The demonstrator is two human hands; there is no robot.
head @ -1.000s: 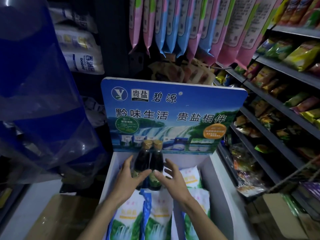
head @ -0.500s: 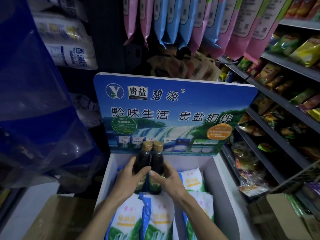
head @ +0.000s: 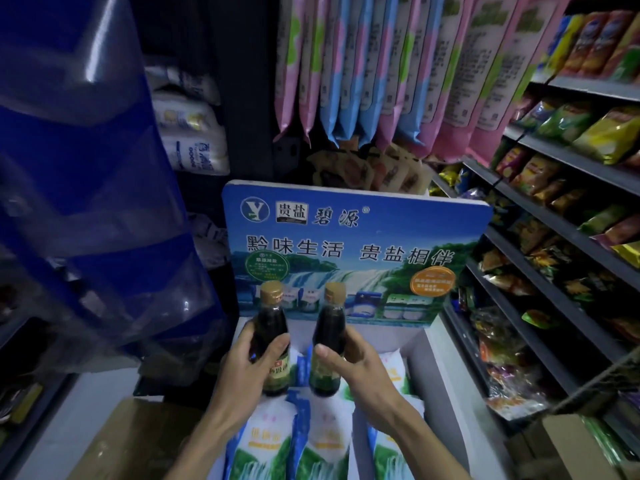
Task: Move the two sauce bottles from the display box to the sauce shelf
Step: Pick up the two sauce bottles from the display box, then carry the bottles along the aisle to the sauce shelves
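— Though gripped, not yet shelved? Both bottles clear of the box (head: 446, 368)?

— Lifted, yes. Left hand (head: 247, 370) wrapped round the left bottle (head: 272, 332), thumb across the label. Right hand (head: 356, 367) closed round the right bottle (head: 329, 336), thumb on the near side. Held upright, a little apart, above the salt bags (head: 322, 441) and in front of the blue board (head: 356, 237).

— So first half done?

— Judged so: picked up, bases off the bags, still over the box though. Carrying and placing left entirely.

— Saw the sauce shelf anywhere?

— Could not tell. Saw snack shelves (head: 554, 216) at right, hanging packets (head: 381, 71) above, no sauce row in view. Probably needed a turn away first.

— Any risk?

— Narrow aisle, one bottle per hand, no spare hand; called for steady grips.
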